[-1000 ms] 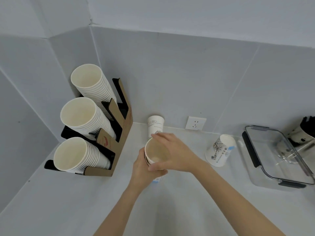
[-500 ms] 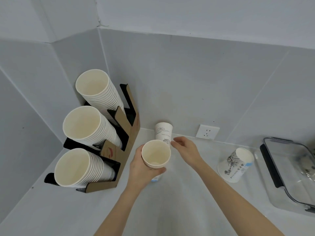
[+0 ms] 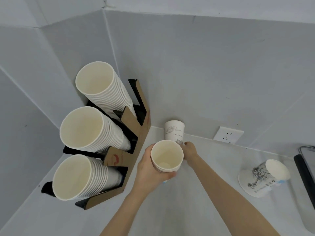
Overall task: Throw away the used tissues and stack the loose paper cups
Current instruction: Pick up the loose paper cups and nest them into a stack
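Observation:
My left hand (image 3: 150, 169) grips a short stack of white paper cups (image 3: 166, 156), mouth up, above the white counter. Just behind it an upside-down printed paper cup (image 3: 174, 132) stands against the back wall. My right hand (image 3: 190, 149) reaches past the held stack, and its fingertips touch the lower edge of that cup. The stack hides the fingers, so the grip is unclear. Another printed paper cup (image 3: 262, 179) lies on its side on the counter to the right. No tissues are in view.
A cardboard cup holder (image 3: 134, 133) in the left corner carries three tilted stacks of white cups. A wall socket (image 3: 228, 135) sits low on the back wall. The black-rimmed edge of a glass container (image 3: 305, 169) shows at the far right.
My right hand left the rim of the held stack and moved back to the upside-down cup by the wall. The left hand kept holding the stack.

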`<control>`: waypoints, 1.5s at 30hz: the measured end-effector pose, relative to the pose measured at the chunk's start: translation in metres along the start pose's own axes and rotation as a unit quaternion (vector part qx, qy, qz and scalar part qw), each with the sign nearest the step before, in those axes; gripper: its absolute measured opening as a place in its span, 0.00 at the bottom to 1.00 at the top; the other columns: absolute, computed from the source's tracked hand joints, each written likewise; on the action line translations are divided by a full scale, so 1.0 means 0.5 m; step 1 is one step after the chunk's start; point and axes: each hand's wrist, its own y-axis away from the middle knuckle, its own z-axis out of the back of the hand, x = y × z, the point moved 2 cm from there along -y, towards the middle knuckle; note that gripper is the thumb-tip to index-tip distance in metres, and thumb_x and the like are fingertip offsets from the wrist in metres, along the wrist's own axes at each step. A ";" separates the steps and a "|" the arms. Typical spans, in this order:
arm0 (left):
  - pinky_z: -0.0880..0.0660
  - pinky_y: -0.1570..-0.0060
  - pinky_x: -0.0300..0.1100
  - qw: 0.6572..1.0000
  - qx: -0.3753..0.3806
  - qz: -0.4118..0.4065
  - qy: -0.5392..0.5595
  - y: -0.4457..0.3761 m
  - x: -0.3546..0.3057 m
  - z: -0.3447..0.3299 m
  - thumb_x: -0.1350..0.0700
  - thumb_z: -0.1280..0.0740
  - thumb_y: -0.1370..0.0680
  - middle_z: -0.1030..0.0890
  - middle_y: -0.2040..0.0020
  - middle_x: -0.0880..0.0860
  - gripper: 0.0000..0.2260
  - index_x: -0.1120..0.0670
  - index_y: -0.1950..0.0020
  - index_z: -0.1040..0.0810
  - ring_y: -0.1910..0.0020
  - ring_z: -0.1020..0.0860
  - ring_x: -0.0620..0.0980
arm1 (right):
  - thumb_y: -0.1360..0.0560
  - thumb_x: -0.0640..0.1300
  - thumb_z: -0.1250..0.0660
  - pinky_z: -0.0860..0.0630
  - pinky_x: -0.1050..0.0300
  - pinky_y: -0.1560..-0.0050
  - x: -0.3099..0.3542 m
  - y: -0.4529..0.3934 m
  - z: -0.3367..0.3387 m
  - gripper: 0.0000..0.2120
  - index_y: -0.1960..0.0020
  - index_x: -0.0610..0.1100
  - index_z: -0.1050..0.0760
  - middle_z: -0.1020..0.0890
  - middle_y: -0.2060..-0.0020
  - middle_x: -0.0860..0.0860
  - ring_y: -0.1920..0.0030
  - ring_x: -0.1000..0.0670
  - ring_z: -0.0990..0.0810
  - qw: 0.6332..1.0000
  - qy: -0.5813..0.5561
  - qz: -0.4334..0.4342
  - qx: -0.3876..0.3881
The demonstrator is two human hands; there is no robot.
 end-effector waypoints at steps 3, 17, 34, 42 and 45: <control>0.29 0.53 0.31 1.000 0.000 -0.008 0.000 0.000 -0.002 0.000 0.56 0.20 0.45 0.24 0.43 0.42 0.39 0.44 0.39 0.34 0.45 0.25 0.43 | 0.36 0.44 0.25 0.22 0.47 0.45 0.021 0.018 0.026 0.30 0.39 0.36 0.30 0.21 0.52 0.42 0.50 0.43 0.19 0.998 -0.051 0.044 0.007; 0.28 0.57 0.34 1.000 0.006 -0.009 0.003 0.017 -0.010 0.003 0.58 0.20 0.44 0.24 0.49 0.44 0.38 0.45 0.39 0.34 0.49 0.23 0.48 | 0.47 0.42 0.21 0.23 0.64 0.53 0.071 0.239 0.086 0.36 0.41 0.44 0.28 0.18 0.46 0.50 0.47 0.56 0.20 0.956 -0.016 0.284 0.074; 0.29 0.51 0.38 0.998 0.042 -0.048 -0.023 0.063 -0.042 -0.070 0.57 0.19 0.46 0.25 0.48 0.44 0.40 0.50 0.38 0.34 0.49 0.26 0.45 | 0.31 0.42 0.29 0.35 0.73 0.49 -0.036 0.278 0.148 0.22 0.38 0.47 0.28 0.23 0.44 0.54 0.44 0.55 0.27 0.945 0.087 0.313 -0.028; 0.31 0.49 0.39 0.993 0.105 -0.055 0.006 0.087 -0.080 -0.203 0.58 0.19 0.45 0.24 0.47 0.45 0.39 0.49 0.39 0.34 0.47 0.25 0.47 | 0.26 0.42 0.35 0.40 0.61 0.35 -0.081 0.282 0.361 0.20 0.34 0.45 0.31 0.27 0.35 0.49 0.33 0.48 0.34 0.928 0.163 0.273 -0.196; 0.31 0.49 0.39 0.991 0.122 -0.060 0.007 0.098 -0.087 -0.242 0.58 0.19 0.45 0.25 0.47 0.45 0.39 0.50 0.38 0.34 0.47 0.26 0.46 | 0.29 0.42 0.33 0.44 0.53 0.30 -0.098 0.248 0.425 0.32 0.28 0.45 0.41 0.36 0.29 0.44 0.29 0.41 0.42 0.899 0.318 0.205 -0.220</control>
